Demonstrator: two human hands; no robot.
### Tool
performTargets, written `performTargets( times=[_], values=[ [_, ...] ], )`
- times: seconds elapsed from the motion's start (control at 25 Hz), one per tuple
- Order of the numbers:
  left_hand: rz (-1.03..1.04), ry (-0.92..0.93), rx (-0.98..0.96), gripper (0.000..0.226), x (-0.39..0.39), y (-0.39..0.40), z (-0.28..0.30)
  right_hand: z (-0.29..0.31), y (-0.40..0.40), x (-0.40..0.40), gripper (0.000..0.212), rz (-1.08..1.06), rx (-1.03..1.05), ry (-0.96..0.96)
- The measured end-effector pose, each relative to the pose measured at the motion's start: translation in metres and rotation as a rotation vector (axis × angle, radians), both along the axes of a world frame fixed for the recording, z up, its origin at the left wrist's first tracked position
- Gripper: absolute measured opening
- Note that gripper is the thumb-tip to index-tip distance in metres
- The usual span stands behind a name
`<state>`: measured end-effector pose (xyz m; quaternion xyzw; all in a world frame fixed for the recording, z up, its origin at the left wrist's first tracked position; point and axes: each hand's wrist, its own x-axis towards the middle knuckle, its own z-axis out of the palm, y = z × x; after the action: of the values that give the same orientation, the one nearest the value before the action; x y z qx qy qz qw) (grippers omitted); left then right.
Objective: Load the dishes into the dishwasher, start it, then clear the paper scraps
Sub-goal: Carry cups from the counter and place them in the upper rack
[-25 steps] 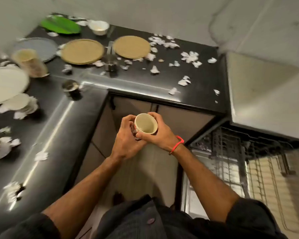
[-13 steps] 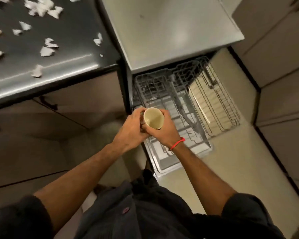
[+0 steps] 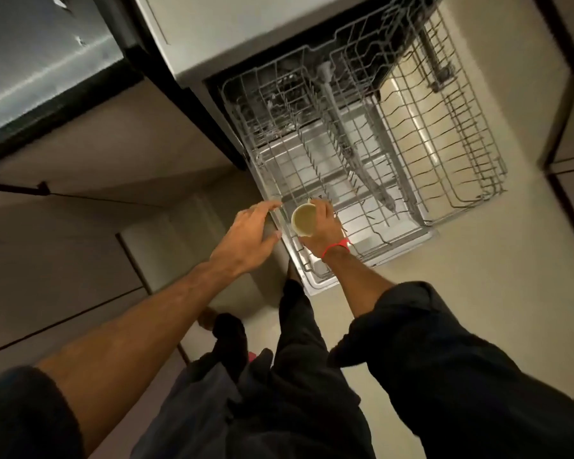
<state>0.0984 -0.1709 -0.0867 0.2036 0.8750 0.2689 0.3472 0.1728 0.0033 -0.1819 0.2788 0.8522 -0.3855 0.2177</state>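
Released by the left hand [image 3: 246, 236], now spread open, small round cream ceramic cup [image 3: 303, 220] sits gripped in right hand [image 3: 323, 231] over grey wire dishwasher rack [image 3: 411, 134], mid-frame.

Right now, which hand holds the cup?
The right hand, the one with the red wristband, grips the cup over the dishwasher rack. The left hand is open, holding nothing.

Right hand [image 3: 323, 231] grips a cup [image 3: 303, 220] over the near left corner of the pulled-out rack [image 3: 444, 134]. Left hand [image 3: 247, 236], fingers straight, sits just beside the rack's left edge.
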Motion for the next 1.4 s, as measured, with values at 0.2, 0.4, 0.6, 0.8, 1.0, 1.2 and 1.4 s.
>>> performTargets(
  times=[0.2, 0.4, 0.6, 0.8, 1.0, 1.2, 1.4],
  values=[
    [0.037, 0.010, 0.011, 0.057, -0.008, -0.003, 0.009, 0.002, 0.012, 0.001, 0.104, 0.169, -0.021, -0.080],
    [0.111, 0.081, 0.077, 0.055, -0.010, -0.023, 0.033, 0.048, 0.019, -0.018, 0.089, 0.052, 0.031, 0.007],
    [0.320, 0.227, 0.161, 0.052, -0.008, -0.094, 0.073, 0.115, -0.056, -0.071, 0.044, 0.186, -0.294, 0.252],
    [0.585, 0.413, 0.226, 0.063, 0.004, -0.209, 0.116, 0.185, -0.210, -0.125, 0.036, 0.423, -0.476, 0.373],
    [0.993, 0.633, 0.279, 0.065, 0.034, -0.358, 0.151, 0.239, -0.379, -0.131, 0.041, 0.780, -0.567, 0.446],
    [1.345, 0.800, 0.238, 0.062, 0.079, -0.493, 0.166, 0.270, -0.538, -0.113, 0.047, 1.066, -0.665, 0.422],
    [1.666, 0.896, -0.111, 0.059, 0.129, -0.602, 0.172, 0.277, -0.660, -0.084, 0.055, 1.243, -0.686, 0.351]
  ],
)
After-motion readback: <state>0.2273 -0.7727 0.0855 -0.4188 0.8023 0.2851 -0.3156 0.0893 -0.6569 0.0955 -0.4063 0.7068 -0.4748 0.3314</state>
